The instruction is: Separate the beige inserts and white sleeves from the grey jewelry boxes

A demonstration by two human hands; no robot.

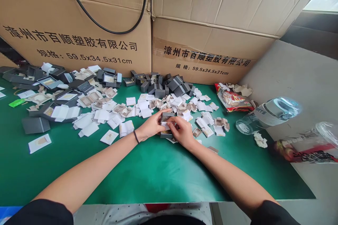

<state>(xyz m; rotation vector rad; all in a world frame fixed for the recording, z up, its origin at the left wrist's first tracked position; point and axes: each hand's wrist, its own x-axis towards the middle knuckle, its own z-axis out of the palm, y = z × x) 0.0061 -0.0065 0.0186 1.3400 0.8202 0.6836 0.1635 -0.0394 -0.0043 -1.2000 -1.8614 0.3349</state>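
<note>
Near the middle of the green table, my left hand [153, 125] grips a small dark grey box [166, 135] from its left side. The box stands open, with something pale inside. My right hand [182, 130] reaches over the box from the right, its fingers pinched at a pale insert [166, 125] in the opening. Fingers hide most of that insert. Just beyond my hands lie many white folded paper cards [144, 105] and beige card inserts [123, 109]. More white cards [206, 126] lie right of my right hand.
Dark small boxes [175, 85] are heaped at the back, with larger dark boxes [66, 98] at the left. Cardboard cartons [105, 21] wall off the far side. At the right are a red snack bag [232, 100], a clear bottle [264, 116] and a plastic cup [314, 144].
</note>
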